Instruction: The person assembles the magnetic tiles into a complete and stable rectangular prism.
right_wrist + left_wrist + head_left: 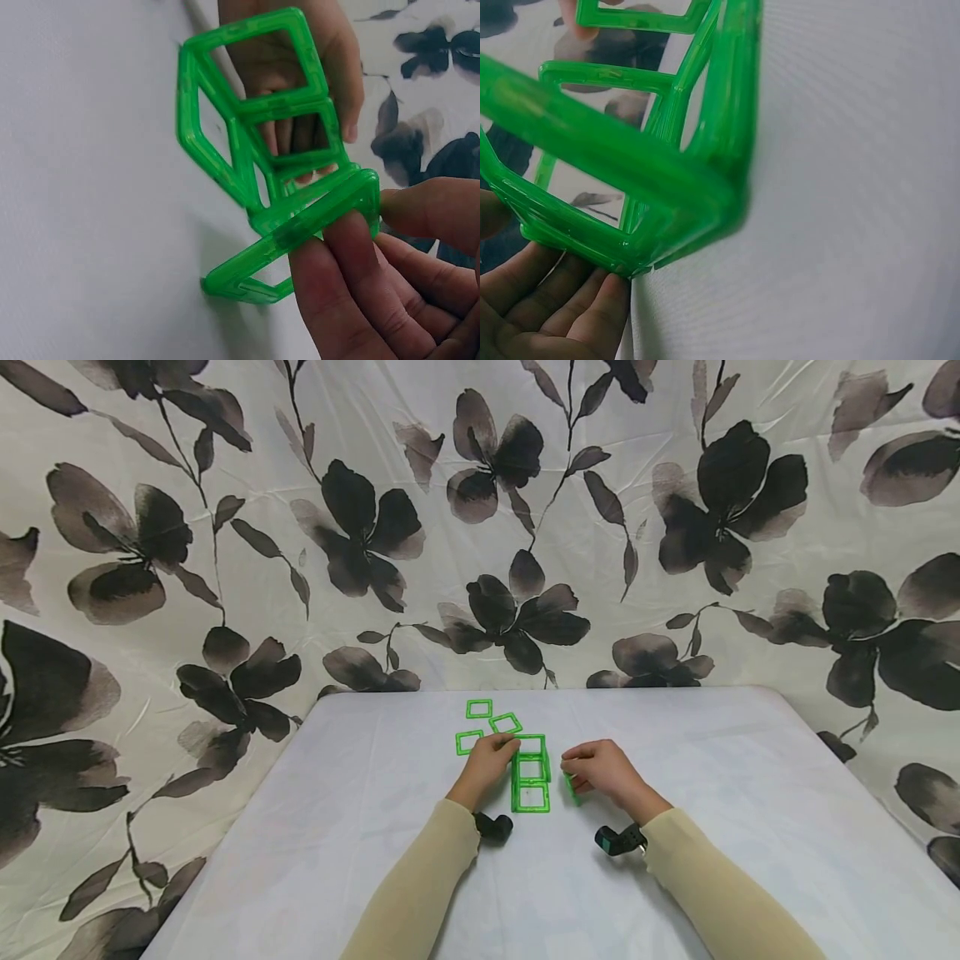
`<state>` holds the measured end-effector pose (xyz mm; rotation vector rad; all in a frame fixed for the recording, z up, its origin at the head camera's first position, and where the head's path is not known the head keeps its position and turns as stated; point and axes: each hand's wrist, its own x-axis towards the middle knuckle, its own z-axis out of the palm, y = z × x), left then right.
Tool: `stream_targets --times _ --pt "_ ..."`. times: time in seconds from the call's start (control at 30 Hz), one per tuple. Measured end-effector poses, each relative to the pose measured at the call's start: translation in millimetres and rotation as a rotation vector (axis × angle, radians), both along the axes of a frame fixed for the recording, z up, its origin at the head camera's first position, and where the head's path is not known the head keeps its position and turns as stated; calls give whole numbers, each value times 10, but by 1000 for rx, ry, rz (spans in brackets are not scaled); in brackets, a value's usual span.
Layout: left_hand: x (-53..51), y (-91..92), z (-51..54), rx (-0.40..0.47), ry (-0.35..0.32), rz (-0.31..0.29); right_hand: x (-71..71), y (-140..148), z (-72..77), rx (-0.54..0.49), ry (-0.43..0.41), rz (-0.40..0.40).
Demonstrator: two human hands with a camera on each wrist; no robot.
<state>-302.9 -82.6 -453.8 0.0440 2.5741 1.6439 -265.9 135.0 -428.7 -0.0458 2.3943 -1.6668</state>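
Note:
A structure of joined green square frames [531, 783] stands on the white table, with open squares facing up and upright sides. My left hand [486, 767] touches its far left part; in the left wrist view the fingers [577, 307] lie against the lower green edge [562, 217]. To the right of the structure, my right hand [606, 770] pinches a separate green square [572, 789]. The right wrist view shows that square [289, 232] between thumb and fingers [352, 277], close to the structure [217, 142], with the left hand [292, 67] behind it.
Three loose green squares lie beyond and left of the structure: one at the back [479, 708], one tilted [506, 723], one at the left [468, 742]. A floral cloth [450, 552] hangs behind the white table [300, 860].

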Motion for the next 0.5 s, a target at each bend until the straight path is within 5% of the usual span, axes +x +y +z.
stream_targets --times 0.5 --pt "15 -23 -36 -1 12 -14 132 -176 -61 -122 -7 -31"
